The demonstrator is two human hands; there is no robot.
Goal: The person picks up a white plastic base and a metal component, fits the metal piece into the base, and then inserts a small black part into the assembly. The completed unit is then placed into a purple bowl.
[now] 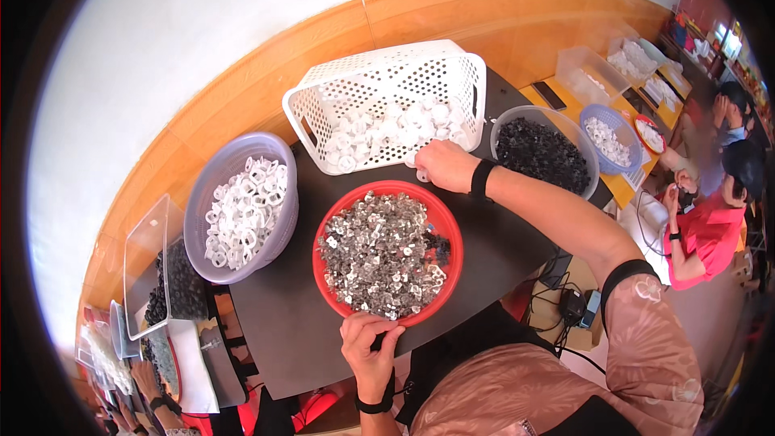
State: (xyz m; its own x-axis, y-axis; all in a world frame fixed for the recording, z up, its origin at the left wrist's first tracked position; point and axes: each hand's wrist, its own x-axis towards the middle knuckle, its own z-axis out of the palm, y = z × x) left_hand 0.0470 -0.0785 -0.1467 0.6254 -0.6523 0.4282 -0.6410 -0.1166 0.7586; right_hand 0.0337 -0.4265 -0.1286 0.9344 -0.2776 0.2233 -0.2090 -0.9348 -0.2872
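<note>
My right hand reaches to the front rim of a white perforated basket, its fingers pinched on a small white plastic piece. The basket lies tipped with its opening toward me and holds many white round plastic pieces. Just below sits a red basin filled with small metal-and-clear parts, a few black ones at its right side. Against the basin's near rim, my left hand has thumb and fingers closed together. What lies between them, if anything, is too small to name.
A lavender colander of white ring-shaped pieces stands left on the dark table. At right is a translucent bowl of black parts. Cables and an adapter lie below the table's right side. People sit at tables beyond both sides.
</note>
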